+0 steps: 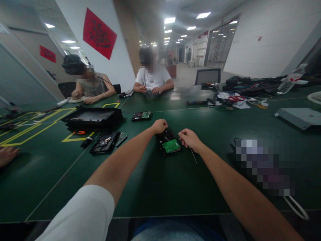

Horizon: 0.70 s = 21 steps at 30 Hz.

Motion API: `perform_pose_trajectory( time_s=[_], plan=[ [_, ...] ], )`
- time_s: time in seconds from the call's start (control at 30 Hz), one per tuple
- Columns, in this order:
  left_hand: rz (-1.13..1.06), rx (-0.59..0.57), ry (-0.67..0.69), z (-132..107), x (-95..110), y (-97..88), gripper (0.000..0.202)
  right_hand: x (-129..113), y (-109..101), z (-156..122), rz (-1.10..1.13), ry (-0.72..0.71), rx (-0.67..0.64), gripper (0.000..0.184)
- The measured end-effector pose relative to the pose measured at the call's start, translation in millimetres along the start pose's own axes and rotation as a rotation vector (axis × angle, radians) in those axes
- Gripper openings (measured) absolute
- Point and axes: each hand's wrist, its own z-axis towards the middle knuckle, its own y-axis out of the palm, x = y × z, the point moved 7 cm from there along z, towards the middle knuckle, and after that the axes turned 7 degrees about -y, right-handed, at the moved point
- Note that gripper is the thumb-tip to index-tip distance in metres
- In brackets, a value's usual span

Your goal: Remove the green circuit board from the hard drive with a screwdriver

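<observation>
A black hard drive (pixel 168 137) lies on the green table before me, its green circuit board (pixel 172 146) facing up. At the drive's far left corner is my left hand (pixel 160 126), fingers pinched together; whatever may be between them is too small to make out. My right hand (pixel 190 139) is curled closed just off the drive's right side. A thin metal tool (pixel 194 156) is held in it, its slender shaft pointing down toward me; I cannot tell its exact kind.
Left of my arm lie an opened hard drive (pixel 104 142) and a loose circuit board (pixel 122 139). Another drive (pixel 141 116) sits farther back, beside a black tray (pixel 92 116). A grey metal box (pixel 299 118) stands right. Two people sit across; another person's hand (pixel 8 155) rests at left.
</observation>
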Motion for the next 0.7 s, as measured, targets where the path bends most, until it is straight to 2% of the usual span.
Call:
perform_pose_trajectory(
  time_s=[0.1,0.17,0.37,0.43,0.57,0.7],
  plan=[
    [-0.025,0.028,0.004,-2.5,15.0,-9.6,0.013,-4.9,-2.9,0.0,0.094,-0.016,-0.003,0.012],
    [-0.059,0.01,0.048,-5.7,33.9,-14.2,0.018,-11.3,-8.4,-0.6,0.161,-0.04,0.011,0.013],
    [-0.228,-0.18,0.219,-26.5,104.4,-7.0,0.029,-34.9,-32.3,-5.3,0.416,-0.16,0.062,0.045],
    [-0.446,-0.252,0.214,-34.5,118.2,-3.0,0.027,-37.7,-36.1,-7.5,0.463,-0.183,0.075,0.048],
    [-0.683,-0.31,0.071,-45.5,121.3,4.0,0.024,-37.4,-37.8,-11.4,0.496,-0.222,0.144,0.048],
    [-0.775,-0.329,-0.093,-51.0,114.9,8.7,0.027,-38.8,-35.0,-13.5,0.471,-0.252,0.189,0.044]
  ],
)
